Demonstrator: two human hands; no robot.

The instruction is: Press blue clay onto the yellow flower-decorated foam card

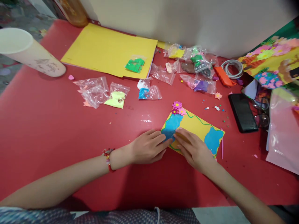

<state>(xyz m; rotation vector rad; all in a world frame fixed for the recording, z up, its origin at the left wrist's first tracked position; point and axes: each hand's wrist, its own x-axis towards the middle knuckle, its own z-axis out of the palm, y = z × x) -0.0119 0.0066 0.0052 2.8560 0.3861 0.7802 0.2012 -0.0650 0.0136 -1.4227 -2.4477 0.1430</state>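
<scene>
The person's left hand (149,146) rests at the near left edge of a yellow card (196,126), its fingers bent and close together; whether it pinches anything cannot be told. The right hand (195,149) reaches over the card with fingers curled and narrowly spaced, the fingertips at the edge of the left blue patch (173,123); whether anything lies beneath them is hidden. The card lies flat but askew on the red worktop (70,133), in front of the person; it carries a right blue patch (213,139), a wavy green line (198,119) and a cluster of flowers (177,105) at its far left corner.

The likeliest trouble is smearing or denting; if the patches are soft clay, as they seem, too firm a fingertip could stretch the blue past its border, and the right hand's heel, low over the near side, could rub what it covers. The card might swivel should the left hand lift; the flowers, overhanging the corner, could come loose if knocked; coloured crumbs (223,110) nearby could stick to a tacky surface if a sleeve or finger swept them across.
</scene>
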